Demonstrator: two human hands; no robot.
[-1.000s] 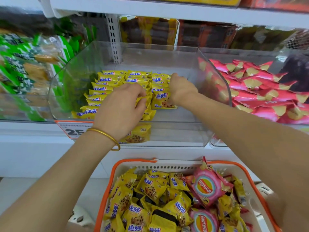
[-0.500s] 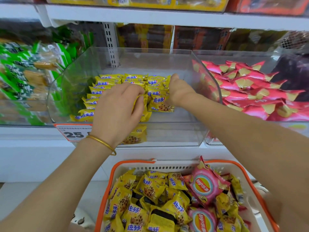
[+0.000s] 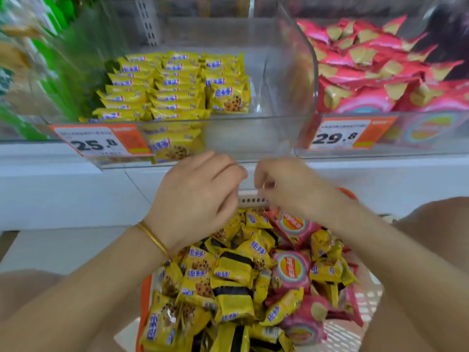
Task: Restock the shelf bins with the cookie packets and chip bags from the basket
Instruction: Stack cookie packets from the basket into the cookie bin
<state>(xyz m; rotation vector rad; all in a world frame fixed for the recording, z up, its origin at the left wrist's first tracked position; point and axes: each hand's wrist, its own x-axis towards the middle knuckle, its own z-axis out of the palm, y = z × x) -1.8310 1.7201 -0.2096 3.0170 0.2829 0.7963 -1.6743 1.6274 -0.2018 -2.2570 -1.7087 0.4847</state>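
The cookie packets [image 3: 177, 85] in the upper middle of the frame were yellow, with blue lettering and a brown-spotted cookie print. The chip bags [image 3: 368, 72] at the upper right were pink-red with golden chip shapes. The 25.8 price tag [image 3: 101, 142] and the 29.8 price tag [image 3: 350, 134] were white and orange with black digits. The basket [image 3: 348, 193] below had an orange rim. The bracelet [image 3: 152, 237] at lower left was gold.
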